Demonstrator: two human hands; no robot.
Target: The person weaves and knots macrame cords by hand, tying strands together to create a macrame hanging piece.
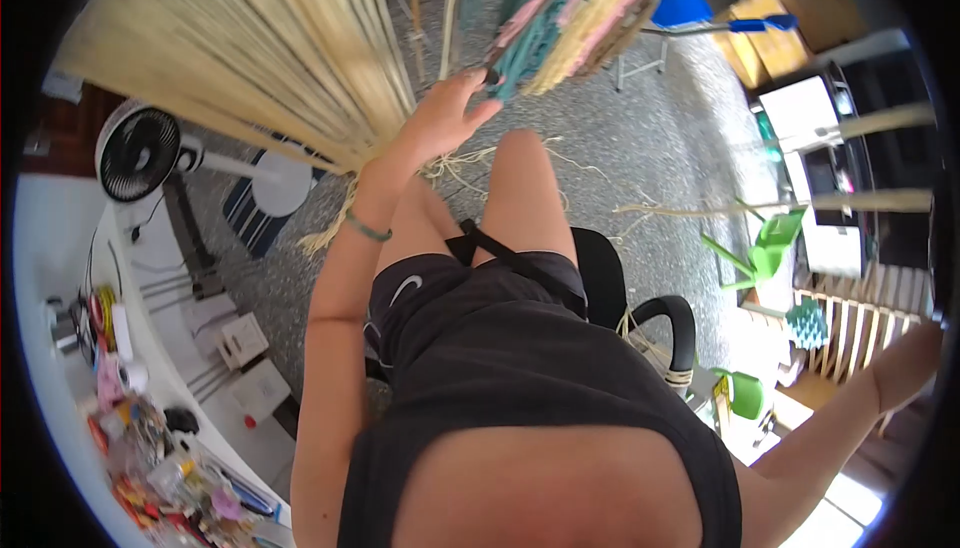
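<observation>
My left hand, with a green band on its wrist, reaches up at the top centre. Its thumb and fingers are apart, with the fingertips beside a small dark piece at the lower end of a bundle of pink, teal and cream strands. Left of this hand, long cream cords hang in a wide fan, gathering to a knotted, frayed end behind my forearm. My right hand is at the far right edge; its fingers are hidden in the dark rim of the view. Pale cords stretch above it.
A black armchair is under me. On the left are a white fan, a white desk edge and cluttered small items. At right are green chairs, cardboard boxes and a wooden rack. Loose cords lie on the speckled floor.
</observation>
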